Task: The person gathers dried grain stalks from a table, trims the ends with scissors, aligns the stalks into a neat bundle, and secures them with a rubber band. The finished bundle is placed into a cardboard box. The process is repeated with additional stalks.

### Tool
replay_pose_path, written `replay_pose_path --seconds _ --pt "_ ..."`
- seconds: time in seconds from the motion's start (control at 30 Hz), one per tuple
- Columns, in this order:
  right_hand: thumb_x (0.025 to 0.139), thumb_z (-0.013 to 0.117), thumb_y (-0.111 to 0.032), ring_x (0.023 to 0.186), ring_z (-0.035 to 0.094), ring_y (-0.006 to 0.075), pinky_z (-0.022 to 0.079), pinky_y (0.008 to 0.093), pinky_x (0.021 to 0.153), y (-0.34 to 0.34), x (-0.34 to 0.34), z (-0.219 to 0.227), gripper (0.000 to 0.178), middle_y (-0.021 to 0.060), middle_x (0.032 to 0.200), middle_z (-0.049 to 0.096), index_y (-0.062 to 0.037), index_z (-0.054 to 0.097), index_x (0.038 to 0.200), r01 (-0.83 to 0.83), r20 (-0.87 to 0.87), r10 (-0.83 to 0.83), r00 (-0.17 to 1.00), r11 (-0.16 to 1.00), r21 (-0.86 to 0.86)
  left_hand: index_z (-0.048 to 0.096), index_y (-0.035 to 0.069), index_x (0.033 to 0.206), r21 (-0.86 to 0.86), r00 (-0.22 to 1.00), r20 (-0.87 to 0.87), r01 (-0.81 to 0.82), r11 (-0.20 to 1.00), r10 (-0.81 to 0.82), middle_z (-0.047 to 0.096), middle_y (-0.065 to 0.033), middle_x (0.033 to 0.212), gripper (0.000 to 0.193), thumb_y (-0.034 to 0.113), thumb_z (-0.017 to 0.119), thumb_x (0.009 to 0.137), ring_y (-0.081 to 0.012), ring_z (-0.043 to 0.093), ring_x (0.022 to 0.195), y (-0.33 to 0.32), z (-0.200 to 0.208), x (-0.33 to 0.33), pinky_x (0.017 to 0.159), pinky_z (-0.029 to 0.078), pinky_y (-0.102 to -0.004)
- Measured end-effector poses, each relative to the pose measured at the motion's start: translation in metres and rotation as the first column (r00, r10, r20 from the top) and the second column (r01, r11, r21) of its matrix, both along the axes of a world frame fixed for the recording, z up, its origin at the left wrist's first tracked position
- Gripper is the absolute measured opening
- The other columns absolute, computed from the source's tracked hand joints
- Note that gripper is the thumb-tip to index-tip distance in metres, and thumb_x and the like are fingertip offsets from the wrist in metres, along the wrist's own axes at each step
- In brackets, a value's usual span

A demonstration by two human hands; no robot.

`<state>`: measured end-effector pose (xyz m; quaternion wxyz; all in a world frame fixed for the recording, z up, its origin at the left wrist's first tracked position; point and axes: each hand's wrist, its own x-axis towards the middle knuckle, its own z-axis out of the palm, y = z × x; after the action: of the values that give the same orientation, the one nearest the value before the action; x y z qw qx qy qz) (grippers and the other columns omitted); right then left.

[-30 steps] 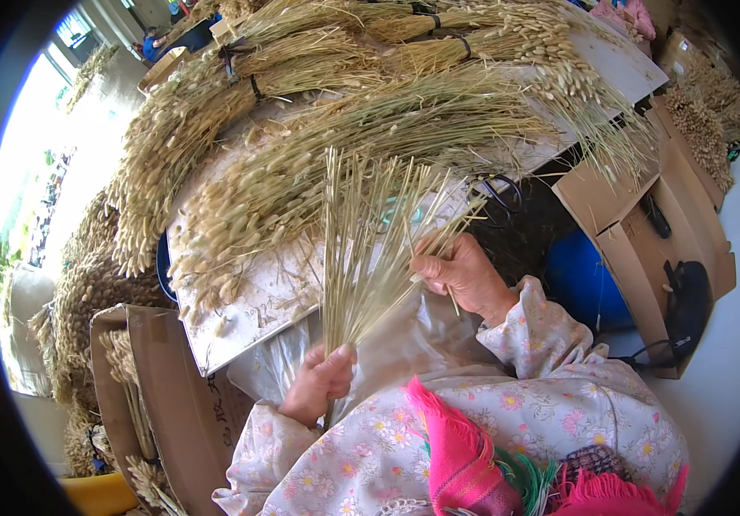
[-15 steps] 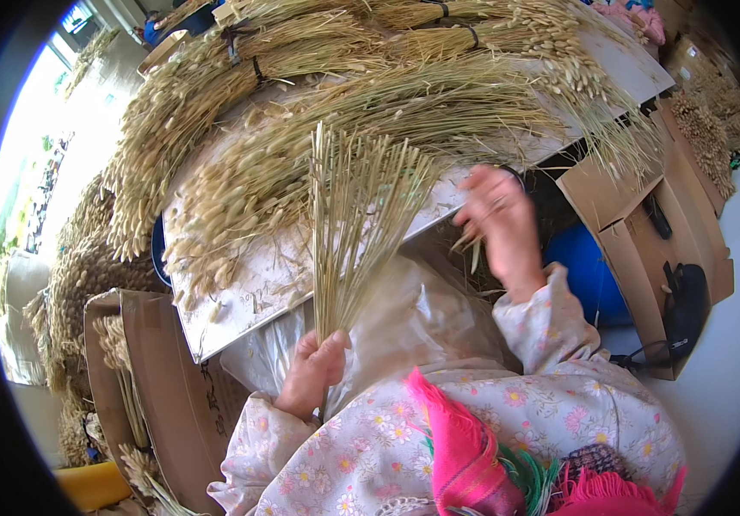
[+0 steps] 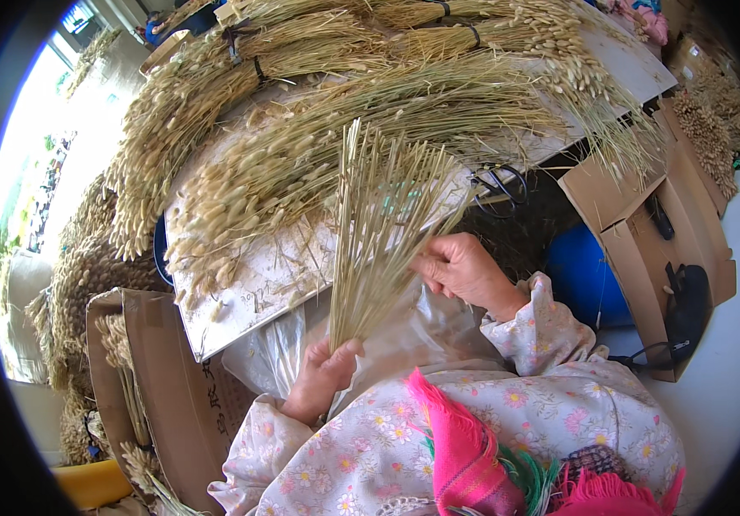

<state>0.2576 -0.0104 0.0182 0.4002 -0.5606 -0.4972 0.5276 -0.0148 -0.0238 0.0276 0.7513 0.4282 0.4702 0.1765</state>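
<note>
My left hand [image 3: 325, 377] is closed round the lower end of a bundle of dried grass stems [image 3: 379, 232], held upright so that the stems fan out above it. At the bundle's right edge my right hand [image 3: 463, 273] is closed in a pinch against the stems; how many lie between its fingers cannot be made out. Beyond the bundle, a loose pile of dried grass with fluffy, pale seed heads [image 3: 301, 142] covers much of the white tabletop [image 3: 245, 314].
Tied grass bundles [image 3: 327, 56] lie along the far side of the table. Dark wire-like loops [image 3: 501, 185] sit at its near edge. An open cardboard box [image 3: 615, 228] and a blue container [image 3: 589, 271] stand at right; another cardboard box [image 3: 168, 378] is at left. Clear plastic [image 3: 426, 331] hangs before me.
My right hand has moved down and left, from beside the table edge to the bundle's stems. My left hand and the bundle have shifted slightly right.
</note>
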Motion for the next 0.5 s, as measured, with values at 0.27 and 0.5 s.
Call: replay_pose_path --seconds 0.27,0.5 --pt "0.096 0.052 -0.019 0.048 0.052 0.0072 0.041 0.0197 0.043 -0.008 0.018 0.039 0.023 0.0070 0.066 0.060 0.0020 0.060 0.100 0.369 -0.342 -0.262 0.902 0.879 0.302 0.061 0.009 0.084 0.102 0.995 -0.052 -0.084 0.991 0.089 0.041 0.0084 0.056 0.015 0.020 0.056 0.093 -0.0017 0.033 0.048 -0.001 -0.007 -0.002 0.044 0.025 -0.0224" --pt "0.090 0.062 -0.018 0.044 0.045 0.0034 0.034 0.0193 0.040 0.002 0.000 0.012 0.020 0.0008 0.062 0.056 -0.0018 0.054 0.081 0.020 -0.268 -0.026 0.963 0.999 -0.025 0.063 0.007 0.090 0.231 0.989 -0.147 0.022 0.973 0.012 0.040 0.0083 0.057 0.018 0.021 0.054 0.095 -0.0022 0.032 0.050 -0.010 -0.007 0.005 0.045 0.024 -0.0216"
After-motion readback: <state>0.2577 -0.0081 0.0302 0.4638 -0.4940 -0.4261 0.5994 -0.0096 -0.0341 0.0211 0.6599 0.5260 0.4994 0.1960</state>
